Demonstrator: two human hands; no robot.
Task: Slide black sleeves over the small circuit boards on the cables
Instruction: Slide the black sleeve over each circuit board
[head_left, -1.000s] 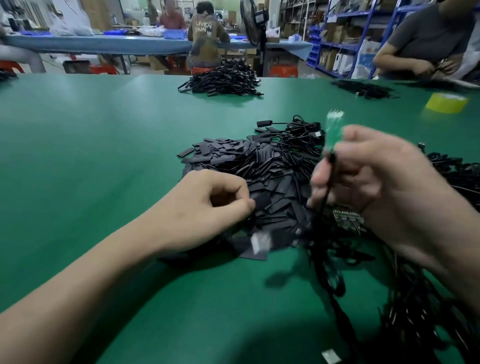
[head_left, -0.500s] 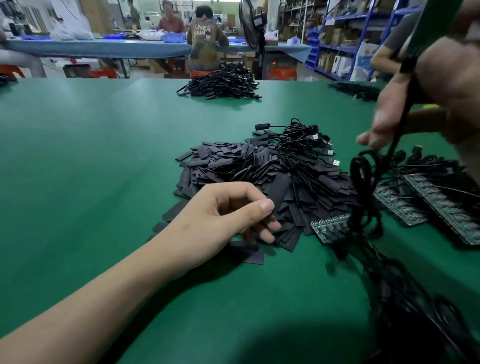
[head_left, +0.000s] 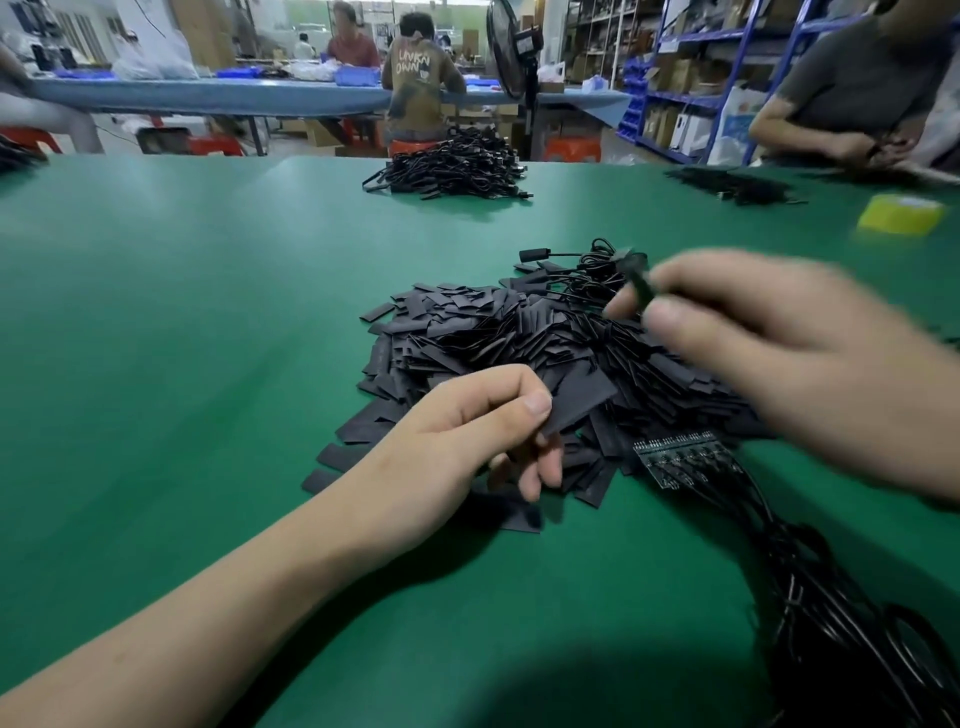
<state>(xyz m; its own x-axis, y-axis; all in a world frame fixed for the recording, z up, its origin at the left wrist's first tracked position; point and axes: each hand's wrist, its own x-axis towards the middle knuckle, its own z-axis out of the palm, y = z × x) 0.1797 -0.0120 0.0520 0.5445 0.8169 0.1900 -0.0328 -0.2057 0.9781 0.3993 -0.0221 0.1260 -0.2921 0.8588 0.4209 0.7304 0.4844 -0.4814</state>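
Head view, table: we see a green table (head_left: 156, 322); our work lies in its middle, toward the right edge.
Head view, left hand: our left hand (head_left: 457, 436) pinches one black sleeve (head_left: 576, 397) between thumb and fingers, at the near side of the sleeve pile (head_left: 509, 338).
Head view, right hand: our right hand (head_left: 779, 358) is blurred; its fingers seem curled round a black cable (head_left: 640, 291), raised over the far side of the pile.
Head view, circuit board: one bare circuit board (head_left: 680, 457) lies on the table, touching the pile's near right side. Its wires run to the cable bundle (head_left: 841, 613) at the near right corner.
Head view, other things: a yellow tape roll (head_left: 898, 213) sits near the far right edge, and a cable heap (head_left: 457, 166) at the far edge.
Step in hand: we judge that one sleeve is chosen and a cable is held ready; no board is inside this sleeve yet.
Next move: we think the flat sleeve mouth must be opened and the board lined up with it before sliding. We cannot tell whether the held cable end carries a board.
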